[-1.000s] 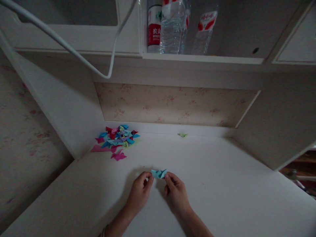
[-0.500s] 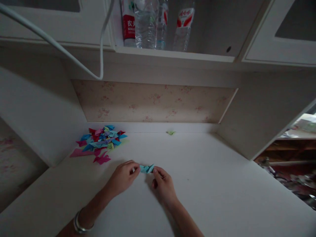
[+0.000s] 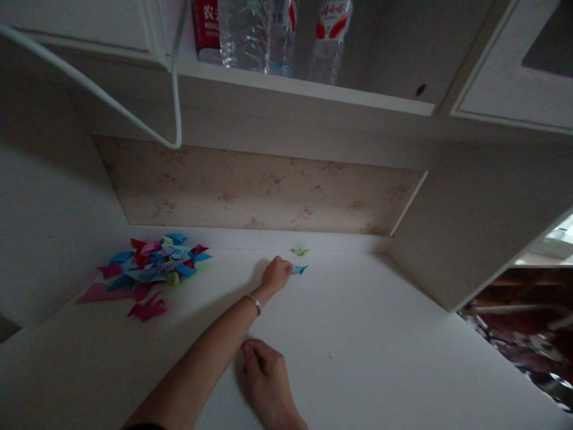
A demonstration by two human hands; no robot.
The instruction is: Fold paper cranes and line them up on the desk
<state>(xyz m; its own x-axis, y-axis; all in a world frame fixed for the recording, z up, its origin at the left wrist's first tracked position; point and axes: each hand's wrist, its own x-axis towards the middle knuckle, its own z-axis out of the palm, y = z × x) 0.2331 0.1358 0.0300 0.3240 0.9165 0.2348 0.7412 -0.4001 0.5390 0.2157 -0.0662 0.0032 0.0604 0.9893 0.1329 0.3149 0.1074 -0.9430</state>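
Note:
My left hand [image 3: 276, 273] reaches toward the back of the white desktop, fingers pinched on one end of a teal origami crane [image 3: 299, 270]. Just behind that crane lies a small light-green origami crane [image 3: 299, 252]. Closer to me, my right hand [image 3: 265, 376] is curled beside my left forearm, with thumb and fingers together; whether anything is between them is hidden. Over on the left a heap of colourful folded paper cranes [image 3: 156, 263] lies against the back corner, and a magenta origami crane [image 3: 148, 307] sits in front of it.
Above the desk an open shelf [image 3: 304, 89] holds plastic bottles [image 3: 331, 42] and a red carton-like package [image 3: 207, 27]. A white cable [image 3: 111, 101] hangs down at upper left. A side panel [image 3: 474, 221] bounds the desk on the right.
My left hand has moved forward to the back of the desk with the teal crane. My right hand has let go of it and drawn back toward me. The view has shifted slightly.

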